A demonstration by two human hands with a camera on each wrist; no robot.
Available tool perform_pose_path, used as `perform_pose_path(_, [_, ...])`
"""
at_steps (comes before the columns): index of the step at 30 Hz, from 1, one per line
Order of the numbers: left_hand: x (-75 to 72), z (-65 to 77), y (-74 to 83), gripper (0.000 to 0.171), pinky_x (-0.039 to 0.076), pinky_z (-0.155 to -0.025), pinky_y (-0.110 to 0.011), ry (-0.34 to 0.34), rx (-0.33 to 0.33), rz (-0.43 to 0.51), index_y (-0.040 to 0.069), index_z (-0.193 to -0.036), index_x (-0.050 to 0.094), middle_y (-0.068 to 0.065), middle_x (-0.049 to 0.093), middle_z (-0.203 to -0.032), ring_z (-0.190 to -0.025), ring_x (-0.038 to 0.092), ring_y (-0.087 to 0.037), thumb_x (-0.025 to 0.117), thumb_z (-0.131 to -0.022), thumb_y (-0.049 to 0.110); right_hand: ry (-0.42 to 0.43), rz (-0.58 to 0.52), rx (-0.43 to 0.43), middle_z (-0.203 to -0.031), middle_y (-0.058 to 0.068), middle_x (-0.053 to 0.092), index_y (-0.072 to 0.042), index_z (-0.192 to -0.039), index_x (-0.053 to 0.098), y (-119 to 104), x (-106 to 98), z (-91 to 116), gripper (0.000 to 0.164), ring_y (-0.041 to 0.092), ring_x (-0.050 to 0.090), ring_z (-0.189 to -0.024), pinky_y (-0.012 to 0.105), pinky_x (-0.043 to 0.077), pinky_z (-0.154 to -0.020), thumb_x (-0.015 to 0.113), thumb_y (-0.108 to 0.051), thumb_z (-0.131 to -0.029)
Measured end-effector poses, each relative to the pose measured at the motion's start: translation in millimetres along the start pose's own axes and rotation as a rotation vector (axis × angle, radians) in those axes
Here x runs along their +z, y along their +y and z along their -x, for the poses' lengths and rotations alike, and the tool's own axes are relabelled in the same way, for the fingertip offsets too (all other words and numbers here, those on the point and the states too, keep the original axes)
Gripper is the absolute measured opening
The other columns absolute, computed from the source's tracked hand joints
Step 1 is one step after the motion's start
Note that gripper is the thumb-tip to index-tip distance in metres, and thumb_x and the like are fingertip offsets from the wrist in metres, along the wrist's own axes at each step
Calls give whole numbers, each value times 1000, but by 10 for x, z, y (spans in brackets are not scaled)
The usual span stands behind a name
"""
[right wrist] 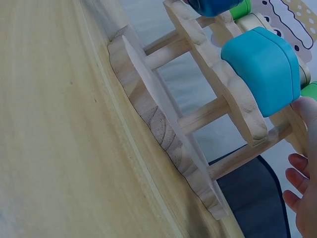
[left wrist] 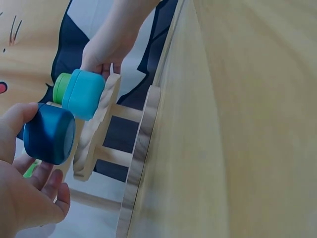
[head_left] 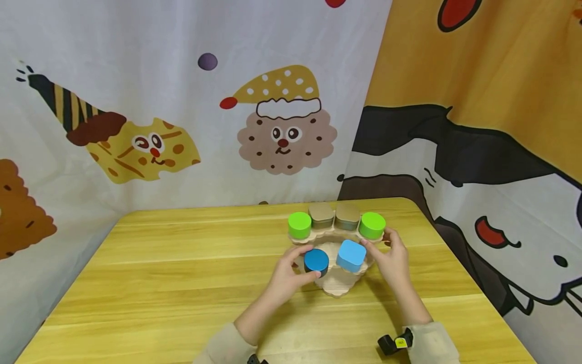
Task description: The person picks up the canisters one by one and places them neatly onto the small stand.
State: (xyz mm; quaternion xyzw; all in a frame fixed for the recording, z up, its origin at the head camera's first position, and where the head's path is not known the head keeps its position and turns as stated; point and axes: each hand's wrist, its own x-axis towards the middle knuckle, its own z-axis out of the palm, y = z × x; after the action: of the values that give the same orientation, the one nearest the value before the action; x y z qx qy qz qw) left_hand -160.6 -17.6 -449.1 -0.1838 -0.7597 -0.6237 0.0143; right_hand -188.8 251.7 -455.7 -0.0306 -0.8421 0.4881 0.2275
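My left hand (head_left: 291, 270) pinches a dark blue rounded container (head_left: 316, 262) between thumb and fingers, at the left end of a tiered wooden stand's (head_left: 337, 285) middle tier. Whether that container touches the wood cannot be told. A light blue square-cornered container (head_left: 351, 256) sits on the same tier, toward the right. At the stand's right side, my right hand (head_left: 392, 258) grips the wooden edge, its thumb close beside the light blue container. In the right wrist view, the fingers (right wrist: 298, 181) are curled near the wooden rails, and part of the hand lies out of frame.
Along the stand's upper tier stand a green round container (head_left: 299, 225) at the left, two brownish ones (head_left: 321, 216) in the middle and another green one (head_left: 373, 226) at the right. The wooden table (head_left: 182, 273) ends at a printed curtain (head_left: 173, 101).
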Motion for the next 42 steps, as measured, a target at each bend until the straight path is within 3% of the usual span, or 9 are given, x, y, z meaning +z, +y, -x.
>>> perform_pose_path(9, [48, 51, 413, 55, 37, -86, -54, -5, -15, 53, -2, -127, 58, -20, 51, -128, -114, 45, -37, 77, -76, 0, 5, -15, -1, -112, 17, 55, 2, -128, 50, 2, -23, 6, 61, 34, 47, -104, 46, 35, -90, 78, -28, -82])
perform_pose_path(14, [107, 8, 319, 54, 33, -86, -55, 11, -17, 114, 1, -127, 58, -21, 52, -126, -114, 42, -43, 76, -76, -1, 3, -15, -1, -113, 18, 54, 1, -128, 50, 11, -27, 7, 61, 37, 47, -105, 47, 36, -89, 78, -28, -82])
perform_pose_path(22, [194, -103, -73, 57, 34, -86, -44, 82, -66, 96, 9, -130, 59, -10, 51, -126, -110, 43, -23, 78, -77, 2, -13, -3, 12, -116, 18, 54, 1, -129, 49, -8, 6, -6, 63, 37, 47, -107, 47, 35, -90, 77, -31, -83])
perform_pose_path(29, [168, -110, -87, 56, 34, -86, -49, 93, -46, 83, 3, -129, 58, -18, 51, -123, -111, 43, -33, 77, -76, -2, -32, 0, 28, -116, 19, 53, 2, -129, 48, -28, 46, -25, 63, 36, 46, -108, 47, 35, -91, 76, -31, -84])
perform_pose_path(36, [143, -91, -116, 57, 35, -87, -47, 88, -23, 53, 7, -131, 58, -11, 52, -125, -114, 43, -27, 80, -78, 8, -44, -1, 24, -117, 19, 53, 2, -131, 47, -31, 55, -31, 64, 35, 46, -108, 47, 35, -89, 75, -31, -84])
perform_pose_path(42, [95, -70, -99, 60, 33, -95, -54, 63, 10, 48, 10, -133, 57, -7, 51, -132, -122, 42, -28, 80, -77, 9, -73, -3, -12, -119, 17, 52, 1, -134, 45, -20, 16, -32, 66, 32, 45, -106, 49, 34, -90, 74, -33, -85])
